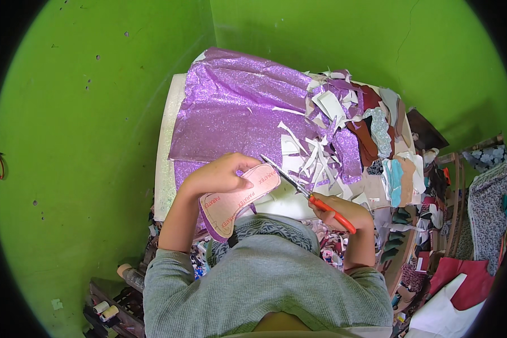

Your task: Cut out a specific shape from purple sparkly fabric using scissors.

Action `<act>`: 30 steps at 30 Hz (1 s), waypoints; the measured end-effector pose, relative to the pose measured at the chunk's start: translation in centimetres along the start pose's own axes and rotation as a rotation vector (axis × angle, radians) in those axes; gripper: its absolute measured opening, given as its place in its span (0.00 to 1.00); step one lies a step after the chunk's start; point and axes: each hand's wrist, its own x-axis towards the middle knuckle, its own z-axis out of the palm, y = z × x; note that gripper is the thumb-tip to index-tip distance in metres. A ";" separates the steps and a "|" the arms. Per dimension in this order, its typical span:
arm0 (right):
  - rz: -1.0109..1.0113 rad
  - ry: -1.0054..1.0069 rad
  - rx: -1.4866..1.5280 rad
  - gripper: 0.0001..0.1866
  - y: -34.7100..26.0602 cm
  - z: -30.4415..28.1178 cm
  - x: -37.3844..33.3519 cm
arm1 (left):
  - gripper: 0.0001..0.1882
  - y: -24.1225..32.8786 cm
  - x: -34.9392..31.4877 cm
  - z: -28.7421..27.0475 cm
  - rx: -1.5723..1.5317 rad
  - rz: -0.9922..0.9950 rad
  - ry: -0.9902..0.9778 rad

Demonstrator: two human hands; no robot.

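My left hand (222,173) grips a pale pink insole-shaped piece (243,198) with red print on its face, thumb on top. Purple glitter material shows along the piece's lower edge. In my right hand (345,210) is a pair of scissors (337,214) with red-orange handles. Their blades point up and left, and the tips lie beside the piece's upper right edge; whether they touch it I cannot tell. Beyond both hands, a large sheet of purple glitter fabric (225,127) spreads over the table.
White and purple offcuts (315,155) are heaped on the table's right half. Brown, silver and turquoise cut pieces (397,180) lie at its right edge. Scraps cover the floor at lower right, near grey fabric (486,214). Thread spools (108,311) stand at lower left. Green walls (96,141) enclose the corner.
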 end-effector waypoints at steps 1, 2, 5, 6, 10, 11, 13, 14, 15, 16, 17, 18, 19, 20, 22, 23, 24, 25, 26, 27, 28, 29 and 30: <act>-0.031 -0.021 -0.013 0.16 0.1 -0.1 0.0 | 0.20 0.0 0.0 0.0 0.002 -0.012 -0.004; -0.031 -0.022 -0.013 0.16 0.1 -0.2 0.0 | 0.20 0.0 0.0 0.0 0.001 -0.012 -0.004; -0.005 -0.020 -0.007 0.16 -0.2 -0.2 0.0 | 0.20 0.1 0.0 0.0 -0.001 0.007 -0.018; 0.070 0.014 0.003 0.15 -0.6 -0.1 0.0 | 0.20 0.0 0.0 0.0 -0.001 0.014 -0.018; 0.298 0.045 0.015 0.13 -1.7 -0.2 0.1 | 0.20 -0.1 0.0 0.0 0.016 0.017 0.002; 0.298 0.046 0.015 0.13 -1.6 -0.3 0.1 | 0.20 -0.1 0.1 0.0 0.016 0.018 0.002; 0.243 0.001 0.027 0.13 -1.2 -0.4 0.1 | 0.20 -0.3 0.2 0.0 0.009 0.019 0.000; 0.243 0.001 0.027 0.13 -1.4 -0.4 0.1 | 0.20 -0.2 0.2 0.0 0.009 0.019 0.000; 0.282 0.029 0.063 0.13 -1.7 -0.3 0.2 | 0.20 -0.1 0.1 -0.1 0.011 0.026 -0.002; 0.321 0.057 0.099 0.13 -1.9 -0.2 0.2 | 0.20 0.0 0.1 -0.1 0.012 0.033 -0.005; 0.322 0.057 0.099 0.13 -1.8 -0.2 0.2 | 0.20 0.0 0.1 -0.1 0.012 0.033 -0.005; 0.247 0.048 0.058 0.13 -1.5 -0.1 0.2 | 0.20 0.0 0.1 0.0 0.012 0.025 -0.002; 0.171 0.039 0.017 0.14 -1.2 -0.1 0.2 | 0.20 0.0 0.0 0.0 0.012 0.018 0.002; 0.171 0.039 0.017 0.14 -0.9 -0.1 0.2 | 0.20 0.0 0.1 0.0 0.013 0.018 0.002; 0.014 0.030 0.046 0.17 -0.4 0.0 0.3 | 0.20 0.1 0.1 0.1 0.060 0.035 -0.018; 0.014 0.029 0.046 0.17 -0.5 -0.1 0.3 | 0.20 0.1 0.1 0.2 0.060 0.035 -0.017; 0.037 0.015 0.036 0.17 -0.6 -0.1 0.3 | 0.21 0.3 0.1 0.2 0.063 0.018 -0.003; 0.059 0.002 0.026 0.17 -0.7 -0.2 0.3 | 0.22 0.4 0.0 0.3 0.067 0.002 0.012; 0.059 0.001 0.026 0.17 -0.6 -0.2 0.3 | 0.22 0.4 0.0 0.3 0.067 0.002 0.012; 0.038 -0.019 -0.004 0.17 -0.4 -0.3 0.2 | 0.22 0.5 0.0 0.4 0.069 0.008 0.015; 0.016 -0.039 -0.034 0.16 -0.2 -0.3 0.2 | 0.22 0.5 0.0 0.4 0.072 0.015 0.018; 0.017 -0.039 -0.035 0.16 -0.4 -0.3 0.1 | 0.22 0.4 -0.1 0.3 0.072 0.015 0.018; 0.020 -0.010 0.004 0.14 -0.6 -0.3 -0.1 | 0.21 0.2 -0.1 0.2 0.046 -0.009 0.001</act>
